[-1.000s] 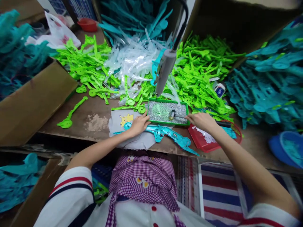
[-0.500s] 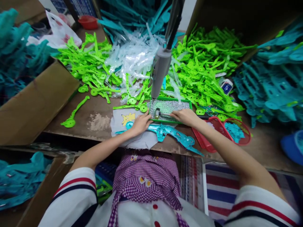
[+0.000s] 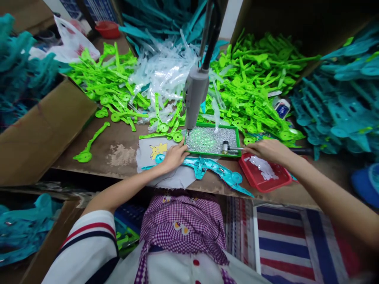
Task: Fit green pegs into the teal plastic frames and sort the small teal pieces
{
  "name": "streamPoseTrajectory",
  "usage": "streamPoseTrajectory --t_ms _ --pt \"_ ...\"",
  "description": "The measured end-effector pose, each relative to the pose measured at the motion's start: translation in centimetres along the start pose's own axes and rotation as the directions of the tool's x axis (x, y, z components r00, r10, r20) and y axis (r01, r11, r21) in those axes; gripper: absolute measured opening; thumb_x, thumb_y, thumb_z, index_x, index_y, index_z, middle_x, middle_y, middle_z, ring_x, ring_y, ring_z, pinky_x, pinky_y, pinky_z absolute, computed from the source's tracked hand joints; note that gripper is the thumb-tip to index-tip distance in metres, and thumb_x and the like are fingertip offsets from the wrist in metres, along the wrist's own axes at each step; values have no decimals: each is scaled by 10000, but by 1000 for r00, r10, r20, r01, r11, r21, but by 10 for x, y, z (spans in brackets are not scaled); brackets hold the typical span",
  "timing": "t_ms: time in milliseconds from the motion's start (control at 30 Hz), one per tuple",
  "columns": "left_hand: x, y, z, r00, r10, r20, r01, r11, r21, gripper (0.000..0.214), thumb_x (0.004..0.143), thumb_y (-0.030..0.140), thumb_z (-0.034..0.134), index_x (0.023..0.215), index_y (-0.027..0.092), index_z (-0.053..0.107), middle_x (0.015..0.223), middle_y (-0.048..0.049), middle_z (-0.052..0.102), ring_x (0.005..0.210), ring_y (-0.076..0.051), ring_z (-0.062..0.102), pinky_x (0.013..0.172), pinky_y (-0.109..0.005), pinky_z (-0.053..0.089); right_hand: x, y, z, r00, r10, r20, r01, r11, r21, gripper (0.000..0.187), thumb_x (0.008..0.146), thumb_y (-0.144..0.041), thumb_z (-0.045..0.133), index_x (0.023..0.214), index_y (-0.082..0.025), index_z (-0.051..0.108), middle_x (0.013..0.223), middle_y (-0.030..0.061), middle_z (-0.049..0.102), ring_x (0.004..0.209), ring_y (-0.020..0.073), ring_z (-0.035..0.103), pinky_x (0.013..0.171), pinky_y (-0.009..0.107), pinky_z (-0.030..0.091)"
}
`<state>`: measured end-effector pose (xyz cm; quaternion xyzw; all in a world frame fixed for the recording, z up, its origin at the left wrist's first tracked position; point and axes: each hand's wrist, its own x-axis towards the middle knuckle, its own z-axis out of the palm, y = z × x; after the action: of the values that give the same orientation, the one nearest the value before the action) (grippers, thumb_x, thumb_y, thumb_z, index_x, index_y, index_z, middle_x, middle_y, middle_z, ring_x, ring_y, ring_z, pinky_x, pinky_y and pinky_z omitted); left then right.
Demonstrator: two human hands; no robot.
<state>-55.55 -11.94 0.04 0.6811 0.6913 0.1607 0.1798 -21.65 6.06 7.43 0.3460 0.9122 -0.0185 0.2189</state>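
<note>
My right hand [image 3: 262,150] is closed around the shaft of a small hammer [image 3: 225,147]. Its metal head lies over the right end of a shallow green tray [image 3: 213,154], and its dark handle sticks out past my wrist. Small silvery screws [image 3: 204,138] fill the tray. My left hand [image 3: 175,156] grips the tray's near left corner, fingers along the edge. Below the tray a long translucent blue plastic part [image 3: 219,167] lies on a grey cloth [image 3: 177,177] with a yellow cartoon figure; its left stretch passes beneath my left hand.
A grey electric screwdriver [image 3: 196,94] hangs over the tray's left end. Green plastic pieces [image 3: 260,90] and clear ones [image 3: 166,67] are heaped behind. At right front is a red basket [image 3: 254,181] with whitish pieces. Stacked blue parts [image 3: 340,106] and a cardboard flap [image 3: 44,130] flank the bench.
My right hand has moved right with the hammer, drawing its head from the tray's left end to its right end. My left hand has stayed at the tray corner.
</note>
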Motion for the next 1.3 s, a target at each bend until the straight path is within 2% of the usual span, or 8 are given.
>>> streamPoseTrajectory --t_ms 233,400,600,700,867,1067,1167,1300 --pt "1 -1 1 1000 -4 5 4 1000 11 98 954 262 543 870 228 581 1492 -103 524 935 -249 672 860 -395 496 48 -78 -16 992 -81 -95 80 997 -15 556 1050 -500 223 1035 -200 690 952 147 751 828 246 678 654 300 359" --pt "4 0 -4 999 21 28 -21 1000 7 85 944 244 556 876 217 599 1479 -110 531 941 -240 672 858 -385 501 82 -114 -25 985 -24 -174 35 998 60 591 1049 -521 187 1105 -195 677 994 154 749 883 266 681 695 305 381" --pt "6 -3 -6 997 76 22 -76 997 -2 91 927 253 586 867 197 625 1448 -136 546 990 -257 672 886 -392 511 77 -93 -37 981 -170 -97 172 985 8 590 1038 -559 230 1098 -216 706 972 142 747 864 267 678 717 326 404" --pt "6 -6 -4 996 88 -3 -88 996 -33 104 924 245 586 836 197 614 1426 -134 564 996 -261 669 879 -394 512 82 -86 -45 985 -103 -135 98 994 -37 592 1035 -557 252 1065 -197 722 965 158 744 845 270 677 696 326 391" --pt "6 -11 0 992 123 -26 -124 991 -48 150 934 264 579 797 202 583 1405 -124 582 944 -240 671 823 -373 514 103 -106 -38 973 15 -230 -17 1000 -9 574 1053 -506 225 1110 -179 694 985 154 749 835 255 678 663 300 339" --pt "7 -11 -1 994 111 -18 -112 992 -51 106 920 266 600 837 200 612 1403 -113 588 953 -240 676 831 -382 522 77 -119 -27 974 -148 -171 127 984 -127 570 1062 -492 187 1109 -165 651 930 156 754 779 245 679 627 283 283" --pt "6 -7 -3 996 92 -2 -92 995 -24 111 929 273 588 852 202 624 1448 -103 555 961 -242 680 823 -382 528 57 -103 -27 976 -180 -126 161 976 -150 533 1061 -483 222 1077 -171 654 922 144 755 751 233 676 616 279 273" --pt "4 -3 -5 998 54 19 -54 998 16 121 930 282 592 843 202 622 1475 -96 536 948 -245 686 803 -375 529 29 -58 -23 989 -128 -71 114 978 -175 482 1051 -448 272 1027 -178 669 982 144 751 715 210 663 596 274 275"
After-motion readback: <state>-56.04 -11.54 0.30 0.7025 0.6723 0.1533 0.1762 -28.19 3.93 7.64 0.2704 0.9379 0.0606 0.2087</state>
